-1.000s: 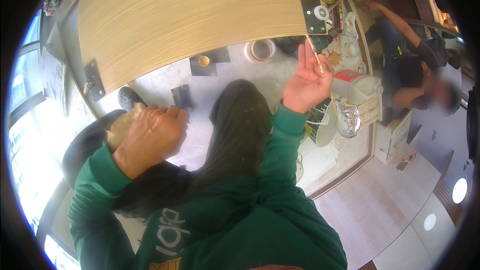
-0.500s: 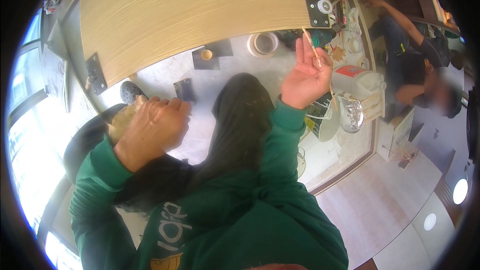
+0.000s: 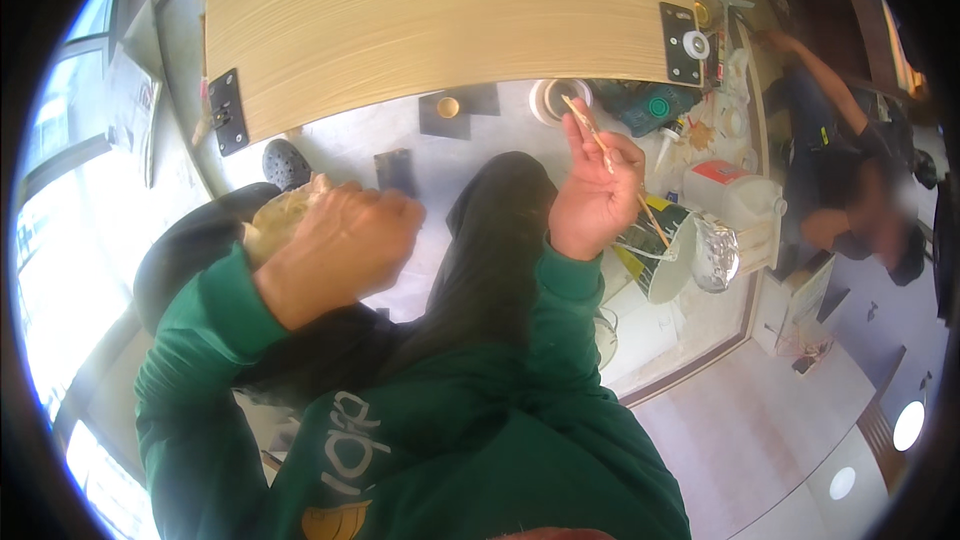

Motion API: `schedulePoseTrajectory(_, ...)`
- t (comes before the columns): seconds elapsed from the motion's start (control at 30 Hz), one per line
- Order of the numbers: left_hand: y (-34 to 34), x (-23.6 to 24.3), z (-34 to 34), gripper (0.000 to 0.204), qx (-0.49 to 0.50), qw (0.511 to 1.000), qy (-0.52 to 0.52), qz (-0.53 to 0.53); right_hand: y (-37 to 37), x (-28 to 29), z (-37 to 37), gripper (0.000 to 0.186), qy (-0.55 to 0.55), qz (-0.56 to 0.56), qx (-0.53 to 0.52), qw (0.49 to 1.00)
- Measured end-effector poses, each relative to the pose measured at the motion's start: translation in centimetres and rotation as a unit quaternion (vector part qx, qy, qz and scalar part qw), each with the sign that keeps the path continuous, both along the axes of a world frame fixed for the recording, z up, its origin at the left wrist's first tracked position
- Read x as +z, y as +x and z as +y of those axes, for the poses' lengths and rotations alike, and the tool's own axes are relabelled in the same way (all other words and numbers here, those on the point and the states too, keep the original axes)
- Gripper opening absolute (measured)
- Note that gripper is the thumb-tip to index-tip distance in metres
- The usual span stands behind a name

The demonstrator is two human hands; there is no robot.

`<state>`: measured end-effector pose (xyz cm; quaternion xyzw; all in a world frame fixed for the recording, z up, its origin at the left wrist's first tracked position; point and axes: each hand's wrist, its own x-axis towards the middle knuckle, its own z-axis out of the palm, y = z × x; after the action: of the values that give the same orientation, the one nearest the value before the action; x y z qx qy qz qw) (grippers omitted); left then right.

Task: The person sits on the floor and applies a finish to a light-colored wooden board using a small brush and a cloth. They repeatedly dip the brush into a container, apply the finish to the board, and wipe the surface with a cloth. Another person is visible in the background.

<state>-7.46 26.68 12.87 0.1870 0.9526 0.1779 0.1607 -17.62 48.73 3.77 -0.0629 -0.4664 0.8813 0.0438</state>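
A slim, pale wooden stick slants through the right hand. A crumpled, yellowish-beige wad sits against the left hand.

One head-worn fisheye looks down on both hands from close above.

Bright windows at my ten o'clock. Teal tool, two o'clock. Near three I note a whitish jug, crumpled foil just beside it, co-worker beyond.

Wooden-looking stick – crinkled glossy foil – smooth wood-grained panel
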Motion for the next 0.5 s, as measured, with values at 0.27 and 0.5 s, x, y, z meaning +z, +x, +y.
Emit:
schedulePoseTrajectory(0.27, 0.4, -0.3, -0.2, 0.014, -0.004, 1.000, -0.024, 0.004, 0.2, -0.3, -2.5, 0.022, 0.011, -0.010, 0.030, 0.999)
schedulePoseTrajectory(0.5, 0.7, -0.4, -0.2, 0.013, -0.001, 1.000, -0.029, 0.002, -0.3, -0.9, -2.9, 0.021, 0.008, -0.012, 0.027, 1.000)
